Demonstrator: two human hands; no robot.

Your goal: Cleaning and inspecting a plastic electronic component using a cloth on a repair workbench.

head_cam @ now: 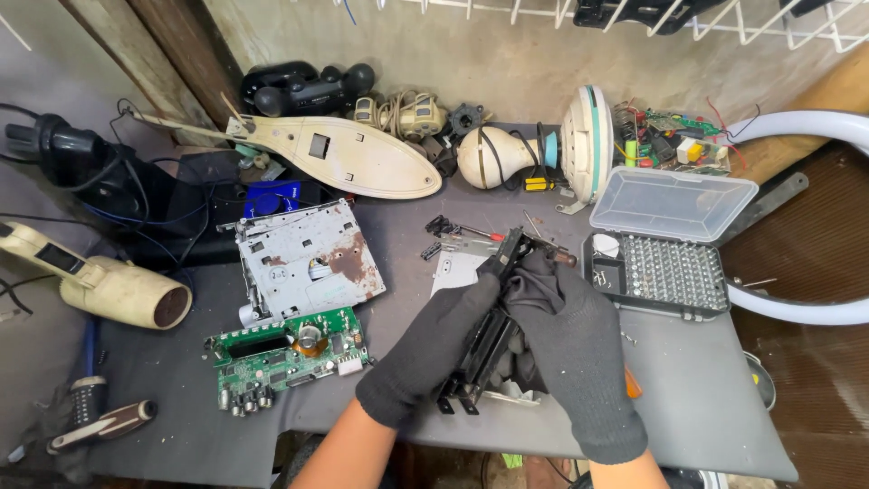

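Both my hands wear black knit gloves and grip a long black plastic device frame point(489, 340) held on edge over the grey table point(706, 398). My left hand point(434, 349) clasps its left side. Wrapped over the top and right side is my right hand point(570, 349), with an orange tool handle point(632, 384) peeking out beneath it. A small grey metal plate point(455, 269) lies just behind the frame.
A rusty metal chassis point(308, 258) and a green circuit board point(285, 358) lie to the left. An open screwdriver bit case point(665, 263) sits at right. Loose black parts point(441, 226), a cream fan motor point(534, 149), a cream oval casing point(348, 156) and cables crowd the back.
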